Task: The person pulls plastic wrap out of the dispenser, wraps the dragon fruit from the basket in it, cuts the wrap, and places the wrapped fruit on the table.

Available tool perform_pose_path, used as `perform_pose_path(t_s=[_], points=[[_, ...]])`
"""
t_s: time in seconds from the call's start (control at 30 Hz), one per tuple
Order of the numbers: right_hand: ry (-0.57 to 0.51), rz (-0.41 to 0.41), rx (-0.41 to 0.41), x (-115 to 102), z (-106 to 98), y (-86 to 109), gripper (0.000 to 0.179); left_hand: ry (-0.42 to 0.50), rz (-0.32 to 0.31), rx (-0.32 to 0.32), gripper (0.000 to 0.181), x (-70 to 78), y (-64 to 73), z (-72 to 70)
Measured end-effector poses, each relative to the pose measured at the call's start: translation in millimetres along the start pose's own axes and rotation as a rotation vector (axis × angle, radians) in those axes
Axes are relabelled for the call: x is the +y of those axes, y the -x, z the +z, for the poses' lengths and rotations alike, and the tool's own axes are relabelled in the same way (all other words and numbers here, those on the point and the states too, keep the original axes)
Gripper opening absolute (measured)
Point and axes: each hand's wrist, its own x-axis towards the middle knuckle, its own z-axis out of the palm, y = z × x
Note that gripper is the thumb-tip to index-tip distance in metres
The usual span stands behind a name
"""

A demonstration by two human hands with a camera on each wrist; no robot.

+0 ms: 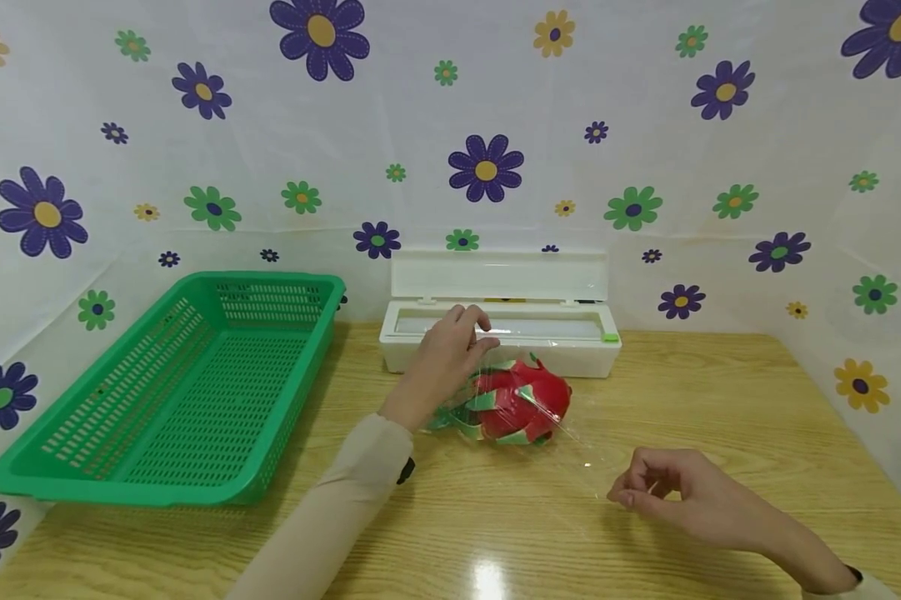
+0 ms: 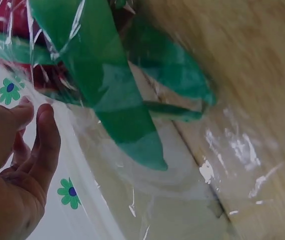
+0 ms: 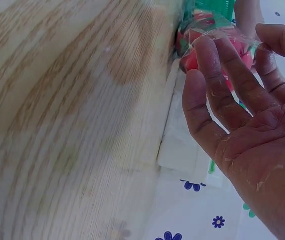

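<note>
A red dragon fruit (image 1: 523,402) with green-tipped scales lies on the table under a sheet of clear plastic wrap (image 1: 588,464). My left hand (image 1: 447,354) is over the fruit's far left side, thumb and fingertips bent together at the wrap's far edge. In the left wrist view, wrap (image 2: 240,147) covers the long green scales (image 2: 117,95). Thumb and forefinger of my right hand (image 1: 683,496) pinch the wrap's near right corner, low over the table. The right wrist view shows its other fingers (image 3: 210,65) loosely bent beside the film.
Behind the fruit stands a white wrap dispenser (image 1: 503,357), its lid (image 1: 498,275) raised and a roll (image 1: 528,327) inside. A green slider (image 1: 610,337) sits at its right end. On the left is a green perforated basket (image 1: 270,425). A flower-print cloth (image 1: 412,108) surrounds the wooden table (image 1: 390,542).
</note>
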Motion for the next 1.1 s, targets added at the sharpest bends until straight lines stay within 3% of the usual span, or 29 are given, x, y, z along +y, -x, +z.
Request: perform_pose_path(t_s=[0.17, 0.3, 0.5, 0.63, 0.77, 0.83, 0.9, 1.1], points=[[0.010, 0.003, -0.002, -1, -1, -0.7, 0.015, 0.066, -0.073, -0.125, 0.015, 0.5, 2.1, 4.1], [0.030, 0.031, 0.017, -2, -4, -0.3, 0.015, 0.059, -0.063, -0.207, 0.027, -5.0, 2.4, 6.3], [0.136, 0.008, 0.151, -8, -6, -0.9, 0.018, 0.064, -0.054, -0.281, 0.038, -9.7, 2.6, 3.3], [0.244, -0.051, 0.284, -14, -5, -5.3, 0.023, 0.098, -0.083, -0.276, 0.039, -10.3, 4.8, 0.0], [0.345, -0.136, 0.393, -19, -5, -9.9, 0.029, 0.154, -0.104, -0.202, 0.036, -7.5, 9.3, -4.5], [0.381, -0.176, 0.435, -21, -6, -12.2, 0.031, 0.183, -0.088, -0.180, 0.034, -2.6, 12.8, -8.0], [0.410, -0.197, 0.469, -22, -7, -14.7, 0.030, 0.196, -0.048, -0.200, 0.034, 4.9, 16.6, -11.3], [0.462, -0.177, 0.529, -26, -9, -22.1, 0.024, 0.186, 0.062, -0.377, 0.046, 31.0, 25.9, -16.7]])
